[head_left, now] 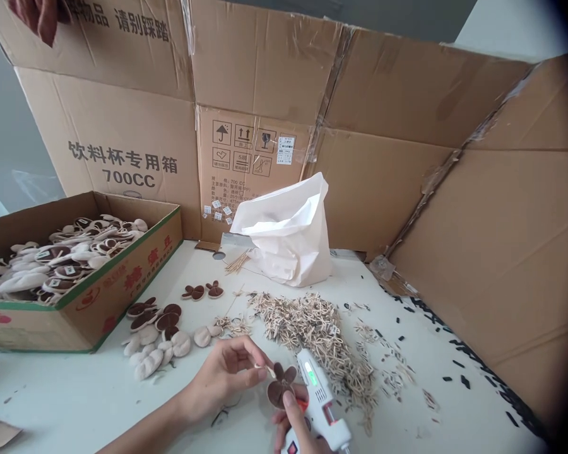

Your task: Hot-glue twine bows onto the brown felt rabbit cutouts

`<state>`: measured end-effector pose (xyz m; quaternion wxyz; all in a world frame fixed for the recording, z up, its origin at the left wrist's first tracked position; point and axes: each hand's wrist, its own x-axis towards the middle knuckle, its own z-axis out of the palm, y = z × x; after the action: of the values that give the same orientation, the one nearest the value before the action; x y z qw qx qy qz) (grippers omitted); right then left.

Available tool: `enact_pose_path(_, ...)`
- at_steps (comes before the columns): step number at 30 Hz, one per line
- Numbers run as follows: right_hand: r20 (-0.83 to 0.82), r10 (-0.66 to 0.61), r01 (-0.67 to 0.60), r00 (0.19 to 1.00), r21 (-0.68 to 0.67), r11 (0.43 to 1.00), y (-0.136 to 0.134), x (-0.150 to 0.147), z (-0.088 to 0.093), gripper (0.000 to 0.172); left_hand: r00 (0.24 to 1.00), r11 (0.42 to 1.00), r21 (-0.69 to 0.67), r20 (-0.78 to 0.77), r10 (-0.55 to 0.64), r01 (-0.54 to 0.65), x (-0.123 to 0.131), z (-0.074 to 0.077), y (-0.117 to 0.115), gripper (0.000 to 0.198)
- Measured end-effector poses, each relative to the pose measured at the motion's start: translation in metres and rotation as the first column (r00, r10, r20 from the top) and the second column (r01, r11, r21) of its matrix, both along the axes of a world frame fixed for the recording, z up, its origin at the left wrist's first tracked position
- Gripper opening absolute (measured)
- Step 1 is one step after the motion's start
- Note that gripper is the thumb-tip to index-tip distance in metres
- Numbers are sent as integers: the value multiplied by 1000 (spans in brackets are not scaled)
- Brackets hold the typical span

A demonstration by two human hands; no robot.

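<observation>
My left hand (224, 375) pinches a thin pale stick (262, 367) between thumb and fingertips, its tip at a brown-and-cream flower-shaped piece (279, 384). My right hand (288, 422) is wrapped around the handle of a white hot glue gun (318, 394), which has a lit green light. That hand's thumb lies against the lower edge of the flower-shaped piece. A heap of pale wooden sticks (312, 334) lies just beyond the glue gun. Part of the right hand is hidden behind the gun.
A shallow cardboard box (123, 277) of similar pieces stands at left, with loose pieces (156, 334) nearby on the white table (66, 384). A white paper bag (286, 236) stands behind. Black bits (464, 381) lie at right. Another person's hand (38, 19) grips a tall cardboard flap (123, 145).
</observation>
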<state>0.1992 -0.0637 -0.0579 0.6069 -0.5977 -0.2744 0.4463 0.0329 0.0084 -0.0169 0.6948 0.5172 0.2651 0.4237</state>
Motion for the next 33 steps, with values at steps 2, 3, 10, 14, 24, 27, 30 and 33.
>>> enact_pose_path(2, 2, 5, -5, 1000, 7, 1000, -2, 0, 2, 63, 1000, 1000, 17, -11, 1, -1, -1, 1, 0, 21)
enact_pose_path(3, -5, 8, -8, 1000, 3, 1000, -3, 1, 3, 62, 1000, 999, 34, -28, 14, -13, -1, 1, 1, 20)
enact_pose_path(10, -16, 9, -9, 1000, 6, 1000, -5, 1, 5, 57, 997, 1000, 29, -83, 0, 3, -3, 3, -2, 20)
enact_pose_path(14, 2, 12, -12, 1000, 5, 1000, -6, 2, 4, 57, 993, 999, 45, -112, -19, 25, -1, 5, -3, 22)
enact_pose_path(24, 46, 21, -21, 999, 8, 1000, -5, 2, 4, 55, 970, 994, 93, -241, -30, 54, 0, 9, -6, 23)
enact_pose_path(27, 39, 26, -26, 999, 0, 1000, -5, 1, 5, 56, 968, 992, 111, -249, -34, 63, -1, 8, -5, 24)
enact_pose_path(30, 33, 22, -21, 999, -10, 1000, -5, 0, 6, 55, 963, 990, 136, -269, -8, 46, -1, 5, -5, 23)
enact_pose_path(33, 37, 24, -24, 999, -3, 1000, -5, -1, 8, 56, 962, 991, 128, -273, -6, 42, 0, 3, -6, 24)
